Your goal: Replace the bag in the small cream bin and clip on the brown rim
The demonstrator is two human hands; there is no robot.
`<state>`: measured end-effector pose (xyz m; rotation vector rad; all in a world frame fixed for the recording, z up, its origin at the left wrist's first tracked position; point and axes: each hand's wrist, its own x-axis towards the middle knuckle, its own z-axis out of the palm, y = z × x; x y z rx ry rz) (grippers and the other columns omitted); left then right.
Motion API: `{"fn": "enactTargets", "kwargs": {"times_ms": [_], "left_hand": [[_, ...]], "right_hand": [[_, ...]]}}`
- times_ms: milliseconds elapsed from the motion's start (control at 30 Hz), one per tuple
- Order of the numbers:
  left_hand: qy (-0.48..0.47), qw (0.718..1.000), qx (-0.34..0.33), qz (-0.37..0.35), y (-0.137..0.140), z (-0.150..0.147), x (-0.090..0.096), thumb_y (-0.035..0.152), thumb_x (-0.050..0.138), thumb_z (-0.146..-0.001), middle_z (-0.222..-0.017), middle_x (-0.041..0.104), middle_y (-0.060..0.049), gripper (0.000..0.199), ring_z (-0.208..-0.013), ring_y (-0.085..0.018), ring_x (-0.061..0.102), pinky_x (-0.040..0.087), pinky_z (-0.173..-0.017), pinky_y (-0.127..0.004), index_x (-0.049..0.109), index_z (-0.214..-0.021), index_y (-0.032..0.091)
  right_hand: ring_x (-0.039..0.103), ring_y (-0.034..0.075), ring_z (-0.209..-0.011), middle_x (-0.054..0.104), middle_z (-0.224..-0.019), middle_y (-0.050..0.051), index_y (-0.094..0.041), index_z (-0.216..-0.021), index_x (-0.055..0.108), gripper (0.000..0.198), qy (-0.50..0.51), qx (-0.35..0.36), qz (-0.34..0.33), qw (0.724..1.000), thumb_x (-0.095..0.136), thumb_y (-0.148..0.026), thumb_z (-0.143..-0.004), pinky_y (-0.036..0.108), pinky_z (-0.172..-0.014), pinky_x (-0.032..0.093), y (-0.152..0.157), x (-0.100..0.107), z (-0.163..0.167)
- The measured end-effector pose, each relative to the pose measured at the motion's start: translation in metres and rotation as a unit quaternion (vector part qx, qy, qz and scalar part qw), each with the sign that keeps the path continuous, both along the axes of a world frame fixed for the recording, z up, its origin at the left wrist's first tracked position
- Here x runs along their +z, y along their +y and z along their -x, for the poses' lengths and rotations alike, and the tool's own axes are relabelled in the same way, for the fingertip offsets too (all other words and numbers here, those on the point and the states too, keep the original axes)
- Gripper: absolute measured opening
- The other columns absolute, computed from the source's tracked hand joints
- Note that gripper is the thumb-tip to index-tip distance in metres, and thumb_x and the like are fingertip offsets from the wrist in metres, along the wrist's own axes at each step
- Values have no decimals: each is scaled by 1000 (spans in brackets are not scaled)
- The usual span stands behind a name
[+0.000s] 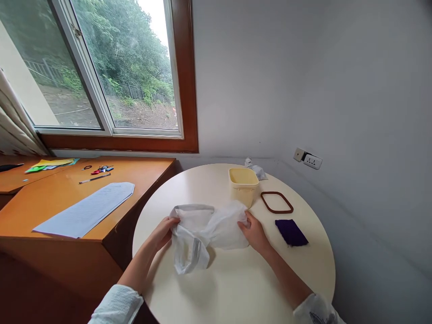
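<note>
A thin, translucent white plastic bag (227,227) is stretched between my hands over the round table. My left hand (164,231) pinches its left side near the opening, and a loose fold hangs below, toward me. At the other end, my right hand (254,231) grips the bag between thumb and fingers. Just beyond the bag stands a cream plastic bin (243,191), open at the top. To its right lies a brown rounded-square ring (277,212). Closer to my right forearm is a dark purple cloth (291,232), lying flat.
The round cream table (232,288) stands against the wall. Behind the bin lies a crumpled plastic bag (259,172). On the wooden desk (148,168) at left are paper sheets (87,209), a pen (94,178) and keys (103,169). A power socket (312,161) is on the wall.
</note>
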<state>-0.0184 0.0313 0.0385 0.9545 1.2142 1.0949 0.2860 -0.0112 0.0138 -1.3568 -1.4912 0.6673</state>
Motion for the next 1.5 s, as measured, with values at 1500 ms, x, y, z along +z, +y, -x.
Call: {"fn": "enactTargets", "kwargs": {"times_ms": [1500], "left_hand": [[270,943,-181,-72,-2,69,61,52,63,-65,-111,63,-7,47,-105,-26,56,45,-90,-34,64,-101,21]], "right_hand": [[46,13,-59,50,-63,-1,-19,-65,50,33,75,109,162,978,59,-50,-71,25,-57,39,-53,23,-118]]}}
